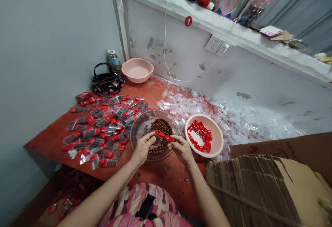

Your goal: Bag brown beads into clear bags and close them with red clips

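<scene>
Looking down from the head camera: left hand (142, 147) and right hand (182, 150) both pinching, fingers closed on a red plastic clip (164, 136) held over a clear bowl (153, 116) of brown beads (162, 126). Red clips (199, 136) lying in a pink bowl (216, 140) just beside; red-capped packets (98, 126) heaping across a rust-orange tabletop (168, 182), loose clear bags (186, 106) scattering behind, a second pink bowl (137, 70) sitting at the far corner.

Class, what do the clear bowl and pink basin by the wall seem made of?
The clear bowl looks like glossy transparent plastic, possibly glass: its contents show through. The pink basin looks like smooth moulded plastic, evenly coloured, with a soft sheen.
</scene>
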`<state>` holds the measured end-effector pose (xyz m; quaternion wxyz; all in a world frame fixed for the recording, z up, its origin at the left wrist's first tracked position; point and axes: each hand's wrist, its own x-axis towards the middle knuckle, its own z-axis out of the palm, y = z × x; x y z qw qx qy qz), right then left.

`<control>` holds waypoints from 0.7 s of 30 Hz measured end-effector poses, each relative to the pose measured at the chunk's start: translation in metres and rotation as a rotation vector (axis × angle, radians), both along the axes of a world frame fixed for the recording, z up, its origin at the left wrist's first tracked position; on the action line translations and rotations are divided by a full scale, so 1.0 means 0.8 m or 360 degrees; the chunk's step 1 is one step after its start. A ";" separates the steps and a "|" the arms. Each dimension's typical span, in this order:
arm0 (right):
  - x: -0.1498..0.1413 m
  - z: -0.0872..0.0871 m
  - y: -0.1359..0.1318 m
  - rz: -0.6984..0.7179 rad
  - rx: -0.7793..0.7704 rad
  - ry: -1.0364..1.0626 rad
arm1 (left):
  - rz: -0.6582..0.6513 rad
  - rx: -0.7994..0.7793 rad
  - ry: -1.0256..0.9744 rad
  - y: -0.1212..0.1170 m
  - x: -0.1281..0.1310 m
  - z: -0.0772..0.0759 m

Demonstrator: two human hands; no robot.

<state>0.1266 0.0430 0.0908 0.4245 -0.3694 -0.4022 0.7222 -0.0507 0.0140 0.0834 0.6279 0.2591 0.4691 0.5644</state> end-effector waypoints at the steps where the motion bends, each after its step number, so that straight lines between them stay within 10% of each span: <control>1: 0.000 -0.001 -0.001 -0.0045 -0.0017 -0.0001 | -0.0002 0.0018 0.0131 0.000 0.000 -0.002; 13: -0.026 0.033 0.014 0.0587 -0.0623 0.0288 | -0.0186 0.0564 0.0861 -0.002 -0.001 -0.003; 21: -0.068 -0.010 -0.002 0.0018 -0.0798 0.0661 | -0.0100 0.0519 0.0990 0.001 -0.005 -0.012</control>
